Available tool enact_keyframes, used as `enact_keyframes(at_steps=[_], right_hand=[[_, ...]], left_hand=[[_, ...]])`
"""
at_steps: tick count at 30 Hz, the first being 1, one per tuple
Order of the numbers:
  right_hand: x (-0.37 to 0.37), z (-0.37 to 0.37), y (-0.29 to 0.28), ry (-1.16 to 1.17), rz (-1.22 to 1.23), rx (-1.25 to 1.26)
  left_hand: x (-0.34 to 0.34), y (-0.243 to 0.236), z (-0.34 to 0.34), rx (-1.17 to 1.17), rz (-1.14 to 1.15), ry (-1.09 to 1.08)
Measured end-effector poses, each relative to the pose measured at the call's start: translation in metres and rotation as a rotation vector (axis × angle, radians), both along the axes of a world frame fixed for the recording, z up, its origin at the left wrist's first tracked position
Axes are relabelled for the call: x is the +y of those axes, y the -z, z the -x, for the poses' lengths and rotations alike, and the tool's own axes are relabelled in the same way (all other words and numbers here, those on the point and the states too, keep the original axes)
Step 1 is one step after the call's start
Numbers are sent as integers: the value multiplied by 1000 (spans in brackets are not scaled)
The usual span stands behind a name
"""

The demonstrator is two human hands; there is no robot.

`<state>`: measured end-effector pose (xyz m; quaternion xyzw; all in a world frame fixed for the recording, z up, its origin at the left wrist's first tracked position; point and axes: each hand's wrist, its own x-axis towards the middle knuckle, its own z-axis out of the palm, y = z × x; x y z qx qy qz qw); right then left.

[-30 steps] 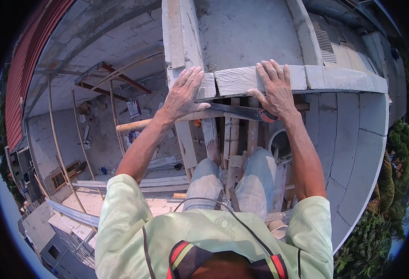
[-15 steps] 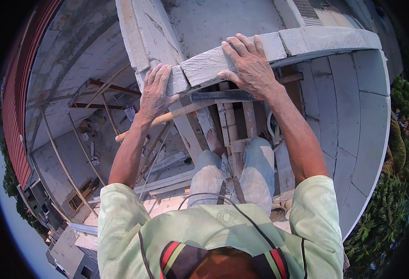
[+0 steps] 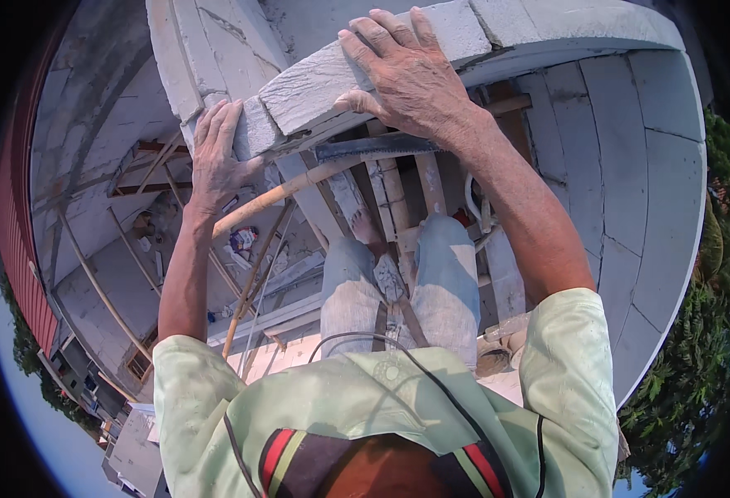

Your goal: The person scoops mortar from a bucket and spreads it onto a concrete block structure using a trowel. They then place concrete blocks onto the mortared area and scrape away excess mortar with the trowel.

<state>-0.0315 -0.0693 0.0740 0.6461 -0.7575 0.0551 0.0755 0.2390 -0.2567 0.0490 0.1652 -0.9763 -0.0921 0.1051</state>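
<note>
My right hand (image 3: pixel 402 79) lies with fingers spread over the top of a pale concrete block (image 3: pixel 303 98) in the curved wall. Its thumb points left along the block's near face. At the left end, my left hand (image 3: pixel 214 158) rests its outstretched fingers against a short block (image 3: pixel 259 129), thumb held apart. A narrow dark joint separates the two blocks. Just below them, a dark saw blade with a toothed edge (image 3: pixel 373 147) lies across the timbers; I cannot make out its handle. Between my arms a bamboo pole (image 3: pixel 290 191) slants up to the right.
Scaffold timbers (image 3: pixel 390 183) and a bare foot (image 3: pixel 363 226) show below the wall, with a drop to a littered floor (image 3: pixel 145 249) at left. A curved block wall (image 3: pixel 664 191) rises at right. Another wall run (image 3: pixel 211 50) extends away at upper left.
The whole view has shifted, so the wall and both hands appear higher and further left. Both hands stay on the blocks, fingers stretched much as before.
</note>
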Motion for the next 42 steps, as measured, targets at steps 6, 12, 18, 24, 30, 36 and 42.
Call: enact_keyframes(at_steps=[6, 12, 18, 24, 30, 36, 42], right_hand=[[14, 5, -9, -24, 50, -70], [9, 0, -6, -33, 48, -59], [11, 4, -5, -40, 51, -7], [9, 2, -7, -75, 103, 57], [10, 9, 1, -80, 98, 148], [10, 8, 4, -125, 163, 222], [9, 10, 14, -136, 225, 287]], left_hand=[[0, 7, 5, -4, -188, 36], [-2, 5, -3, 108, -142, 27], [-2, 9, -1, 99, -109, 75], [-3, 12, -3, 106, -52, 42], [0, 15, -4, 108, -35, 18], [-1, 19, -5, 190, 32, 23], [-3, 25, -8, 165, 22, 14]])
